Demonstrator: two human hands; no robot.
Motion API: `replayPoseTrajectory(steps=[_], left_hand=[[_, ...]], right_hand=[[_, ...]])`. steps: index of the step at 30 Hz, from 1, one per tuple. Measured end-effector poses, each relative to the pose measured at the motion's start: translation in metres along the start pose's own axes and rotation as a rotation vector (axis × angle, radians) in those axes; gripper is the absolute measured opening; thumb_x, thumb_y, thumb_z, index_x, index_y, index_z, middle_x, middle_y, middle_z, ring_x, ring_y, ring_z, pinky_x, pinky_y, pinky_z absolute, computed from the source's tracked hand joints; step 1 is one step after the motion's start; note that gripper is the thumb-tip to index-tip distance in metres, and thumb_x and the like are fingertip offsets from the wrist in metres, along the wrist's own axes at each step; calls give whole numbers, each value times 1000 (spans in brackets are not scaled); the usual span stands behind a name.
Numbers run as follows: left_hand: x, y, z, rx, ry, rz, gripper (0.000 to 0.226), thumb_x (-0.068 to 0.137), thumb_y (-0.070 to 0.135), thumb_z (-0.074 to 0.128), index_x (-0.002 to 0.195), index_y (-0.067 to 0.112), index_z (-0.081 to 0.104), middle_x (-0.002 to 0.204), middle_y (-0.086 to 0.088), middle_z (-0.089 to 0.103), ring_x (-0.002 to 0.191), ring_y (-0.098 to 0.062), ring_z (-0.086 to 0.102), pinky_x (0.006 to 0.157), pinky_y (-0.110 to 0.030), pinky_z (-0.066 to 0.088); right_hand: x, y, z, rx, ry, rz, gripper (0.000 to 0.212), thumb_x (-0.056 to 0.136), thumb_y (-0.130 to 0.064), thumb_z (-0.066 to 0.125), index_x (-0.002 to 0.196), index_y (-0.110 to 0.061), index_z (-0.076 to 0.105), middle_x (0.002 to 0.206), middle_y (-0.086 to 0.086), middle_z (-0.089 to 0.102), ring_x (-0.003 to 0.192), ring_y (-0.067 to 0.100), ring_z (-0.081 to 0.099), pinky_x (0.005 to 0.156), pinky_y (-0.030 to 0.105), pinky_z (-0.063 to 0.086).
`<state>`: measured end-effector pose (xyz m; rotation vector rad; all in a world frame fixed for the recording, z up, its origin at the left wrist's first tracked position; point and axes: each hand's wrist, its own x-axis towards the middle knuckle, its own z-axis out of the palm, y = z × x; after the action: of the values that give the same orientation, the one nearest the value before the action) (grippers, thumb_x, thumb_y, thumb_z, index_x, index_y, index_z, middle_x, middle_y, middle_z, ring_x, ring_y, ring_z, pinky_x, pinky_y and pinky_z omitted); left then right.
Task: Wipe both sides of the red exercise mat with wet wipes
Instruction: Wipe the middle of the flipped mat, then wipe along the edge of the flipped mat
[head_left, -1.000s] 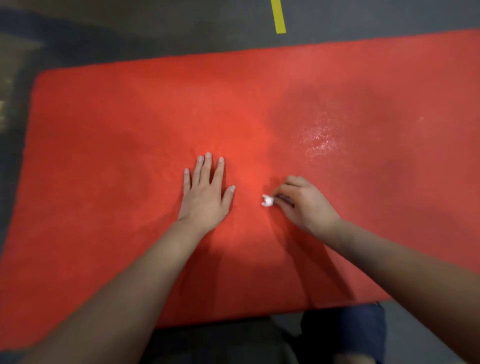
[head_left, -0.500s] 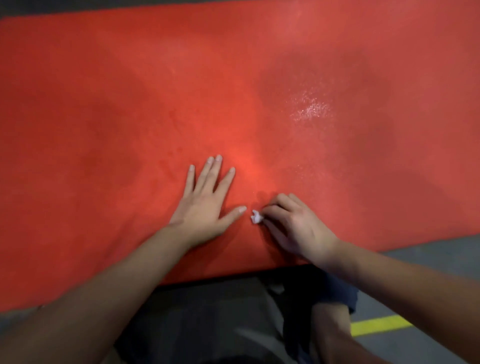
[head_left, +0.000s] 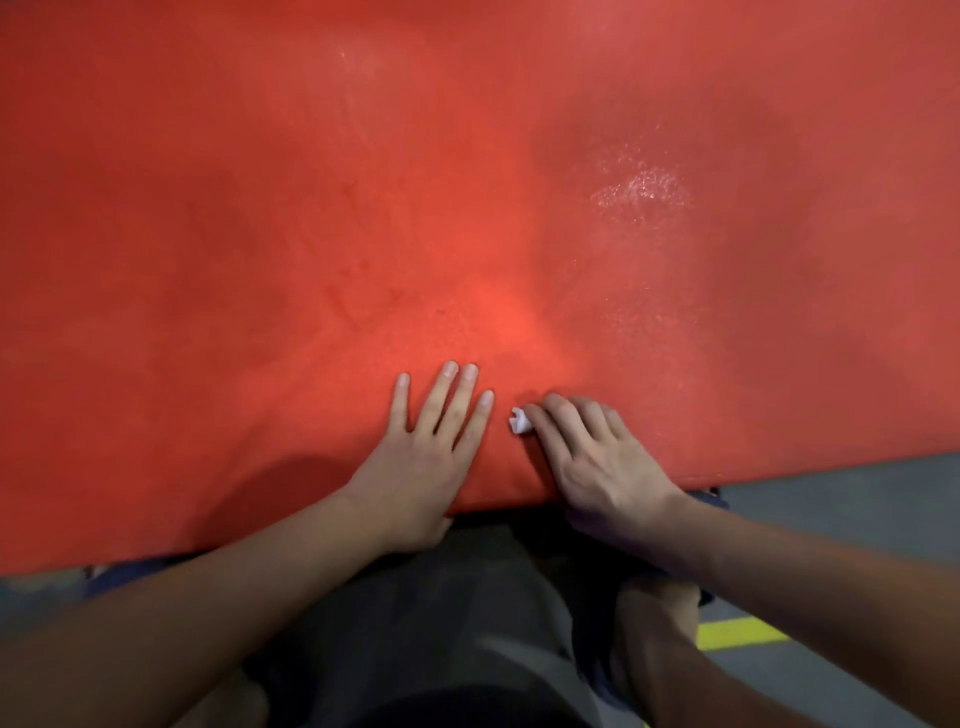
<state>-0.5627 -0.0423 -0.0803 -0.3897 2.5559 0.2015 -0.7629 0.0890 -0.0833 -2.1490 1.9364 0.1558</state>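
A wadded wipe (head_left: 520, 421) is pinched in the grip of the right hand (head_left: 597, 462) by the near edge of the mat (head_left: 363, 208). The left hand (head_left: 431, 457) is laid flat just beside it. Most of the mat is spread ahead, lengthwise left to right.

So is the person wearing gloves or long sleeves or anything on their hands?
No gloves. The left hand and right hand are both bare, with no rings, and the nails are short. The left forearm and right forearm are bare too: no sleeves, watch or bracelet as far up as the picture shows.
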Motion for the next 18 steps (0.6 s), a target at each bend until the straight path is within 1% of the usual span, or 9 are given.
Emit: replayPoseTrajectory(steps=[2, 4, 7, 8, 10, 12, 14, 16, 18], left_hand=[[-2, 6, 6, -62, 65, -46, 125, 70, 34, 74, 161, 3, -5, 167, -26, -16, 154, -46, -15, 113, -77, 9], [-6, 10, 11, -97, 135, -69, 111, 65, 18, 69, 161, 4, 14, 168, -25, 8, 155, -47, 6, 107, -82, 19], [-12, 14, 15, -105, 183, -79, 85, 73, 14, 48, 157, 8, 32, 162, -23, 32, 149, -48, 29, 98, -83, 32], [-12, 14, 14, -124, 209, -78, 78, 77, 13, 39, 155, 8, 37, 159, -23, 37, 147, -48, 34, 96, -83, 34], [-13, 11, 9, -145, 276, -71, 72, 80, 10, 29, 149, 7, 50, 152, -24, 48, 140, -48, 44, 91, -82, 39], [-11, 6, 2, -130, 341, -63, 69, 80, 8, 29, 143, 6, 57, 144, -25, 56, 133, -49, 52, 89, -81, 43], [-8, 2, 0, -118, 352, -51, 67, 81, 9, 30, 141, 6, 59, 140, -26, 59, 128, -49, 56, 88, -79, 45], [-8, -7, 0, -127, 326, -45, 65, 82, 10, 31, 141, 7, 59, 138, -26, 60, 126, -49, 59, 87, -76, 48], [-11, -37, -6, -79, 290, -52, 70, 80, 11, 29, 145, 9, 55, 141, -24, 58, 129, -46, 57, 92, -73, 48]], right_hand=[[-1, -2, 4, -48, 72, -33, 73, 76, -30, 54, 141, 4, 49, 133, 22, 48, 113, 37, 45, 95, 44, 37], [-1, -1, 7, -66, 141, -65, 57, 91, -20, 40, 141, 6, 49, 130, 25, 51, 112, 39, 46, 96, 45, 35], [2, 2, 9, -7, 204, -55, 45, 105, -11, 28, 136, 6, 55, 123, 25, 58, 102, 38, 52, 92, 45, 40], [4, 2, 9, 3, 207, -57, 44, 106, -10, 28, 135, 7, 55, 122, 25, 59, 99, 38, 54, 90, 45, 43], [6, 4, 8, 20, 212, -51, 41, 99, -9, 44, 136, 7, 52, 122, 26, 58, 97, 40, 56, 87, 46, 47], [9, 8, 7, 49, 202, -44, 54, 89, -10, 64, 138, 7, 49, 124, 27, 56, 98, 41, 57, 89, 47, 47], [11, 9, 4, 69, 192, -31, 65, 82, -12, 74, 139, 7, 48, 125, 27, 55, 100, 43, 57, 89, 50, 48], [18, 5, -2, 78, 206, -5, 63, 83, -13, 73, 138, 7, 51, 126, 26, 55, 101, 43, 57, 90, 50, 47], [44, -4, -10, 91, 227, 11, 53, 87, -11, 62, 137, 5, 53, 124, 24, 55, 100, 42, 55, 90, 48, 45]])
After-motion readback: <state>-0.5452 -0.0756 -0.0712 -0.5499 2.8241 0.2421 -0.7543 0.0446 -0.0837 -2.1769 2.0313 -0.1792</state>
